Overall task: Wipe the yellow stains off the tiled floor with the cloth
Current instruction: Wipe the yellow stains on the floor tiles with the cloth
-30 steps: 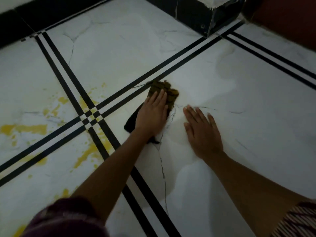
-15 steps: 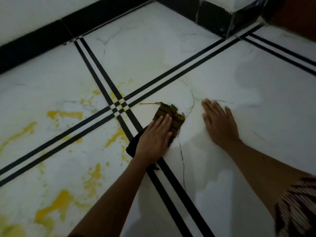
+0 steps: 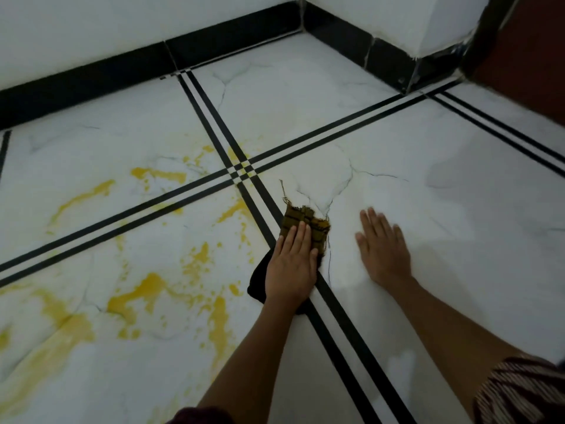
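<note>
A dark olive, frayed cloth (image 3: 302,220) lies on the white marble-look tiled floor (image 3: 443,209), across the double black stripe just below where the stripes cross. My left hand (image 3: 292,264) presses flat on it, fingers together, covering its middle; a darker part of the cloth shows left of my wrist. My right hand (image 3: 383,252) rests flat on the bare tile to the right, fingers spread, holding nothing. Yellow stains (image 3: 146,289) are smeared over the tiles left of the cloth, thickest at the lower left.
Double black stripes (image 3: 345,325) divide the tiles and cross at the centre. A black skirting (image 3: 214,47) runs under the white wall at the top, with a jutting wall corner (image 3: 397,19) and a brown surface (image 3: 526,56) at the upper right.
My left hand has slid the cloth toward me, from beyond the stripe crossing to below it. The view has swung left and up, showing more stains and the wall. My right hand stays flat.
</note>
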